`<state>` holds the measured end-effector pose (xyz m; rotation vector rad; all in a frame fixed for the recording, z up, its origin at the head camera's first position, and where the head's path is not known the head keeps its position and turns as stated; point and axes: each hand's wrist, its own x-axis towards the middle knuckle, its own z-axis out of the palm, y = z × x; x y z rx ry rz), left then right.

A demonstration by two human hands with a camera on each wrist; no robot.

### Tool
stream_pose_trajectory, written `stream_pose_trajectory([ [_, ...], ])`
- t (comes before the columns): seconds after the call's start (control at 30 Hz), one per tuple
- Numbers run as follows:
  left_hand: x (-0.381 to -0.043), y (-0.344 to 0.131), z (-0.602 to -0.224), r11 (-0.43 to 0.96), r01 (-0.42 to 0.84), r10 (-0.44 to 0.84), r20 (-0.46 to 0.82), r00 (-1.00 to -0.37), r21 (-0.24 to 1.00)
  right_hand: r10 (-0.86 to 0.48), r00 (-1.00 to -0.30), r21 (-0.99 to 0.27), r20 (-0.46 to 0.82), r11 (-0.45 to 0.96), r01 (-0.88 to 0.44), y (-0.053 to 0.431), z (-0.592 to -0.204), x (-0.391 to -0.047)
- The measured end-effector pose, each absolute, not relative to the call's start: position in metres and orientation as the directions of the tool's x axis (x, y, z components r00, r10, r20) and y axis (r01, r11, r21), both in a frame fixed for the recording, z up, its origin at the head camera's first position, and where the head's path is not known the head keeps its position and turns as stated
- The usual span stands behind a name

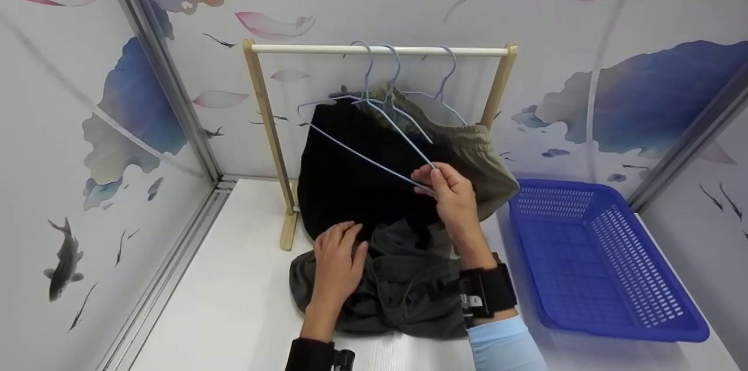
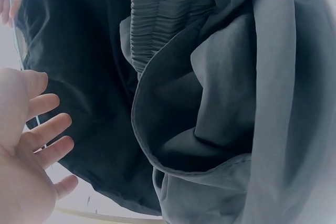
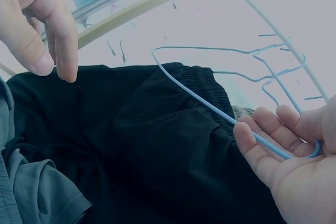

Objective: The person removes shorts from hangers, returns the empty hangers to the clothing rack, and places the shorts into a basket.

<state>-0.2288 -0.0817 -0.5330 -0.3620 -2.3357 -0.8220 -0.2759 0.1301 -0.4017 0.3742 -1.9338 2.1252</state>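
My right hand grips one end of a light blue wire hanger, with thumb and fingers curled round the wire. The hanger slants in front of a black garment, and its hook overlaps the rack's rail. In the right wrist view, the black garment shows a gathered elastic waistband. My left hand is over a crumpled dark grey garment on the table. Its fingers are loosely bent and hold nothing. The left wrist view shows the grey garment's elastic waist and a curved, stitched opening.
A rack with a white rail and wooden legs stands at the back. Khaki elastic-waisted clothing hangs there behind the black garment, among other blue hangers. A blue plastic basket sits on the white table at right.
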Motion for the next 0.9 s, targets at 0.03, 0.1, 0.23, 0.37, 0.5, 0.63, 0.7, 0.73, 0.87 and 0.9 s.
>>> stream_pose_trajectory([
  [0.03,-0.228,-0.081,-0.533,0.769,0.441,0.049,0.645,-0.763,0.463,0.007,-0.94,-0.936,0.342,-0.086,-0.341,0.13,-0.402,-0.276],
  [0.1,-0.228,-0.08,-0.533,0.769,0.442,0.049,0.647,-0.761,0.461,0.003,-0.945,-0.943,0.326,-0.076,-0.325,0.131,-0.402,-0.275],
  [0.23,-0.226,-0.077,-0.532,0.766,0.442,0.049,0.643,-0.764,0.466,-0.005,-0.957,-0.955,0.291,-0.06,-0.29,0.134,-0.403,-0.274],
  [0.37,-0.223,-0.074,-0.53,0.767,0.434,0.054,0.626,-0.778,0.472,-0.026,-0.964,-0.964,0.266,-0.035,-0.265,0.141,-0.405,-0.272],
  [0.5,-0.22,-0.072,-0.528,0.769,0.43,0.069,0.607,-0.792,0.473,-0.055,-0.967,-0.967,0.249,0.045,-0.252,0.151,-0.407,-0.268],
  [0.63,-0.218,-0.07,-0.527,0.768,0.435,0.083,0.6,-0.796,0.47,-0.083,-0.964,-0.95,0.252,0.17,-0.263,0.164,-0.408,-0.262],
  [0.7,-0.217,-0.069,-0.526,0.767,0.44,0.087,0.605,-0.792,0.467,-0.099,-0.962,-0.936,0.255,0.226,-0.271,0.17,-0.409,-0.259],
  [0.73,-0.217,-0.069,-0.526,0.765,0.444,0.087,0.608,-0.789,0.467,-0.107,-0.96,-0.928,0.259,0.249,-0.278,0.173,-0.409,-0.258],
  [0.87,-0.215,-0.067,-0.524,0.757,0.456,0.084,0.622,-0.778,0.468,-0.126,-0.95,-0.889,0.287,0.334,-0.313,0.181,-0.413,-0.249],
  [0.9,-0.215,-0.067,-0.523,0.754,0.459,0.082,0.626,-0.776,0.47,-0.128,-0.945,-0.88,0.3,0.347,-0.326,0.182,-0.415,-0.247],
])
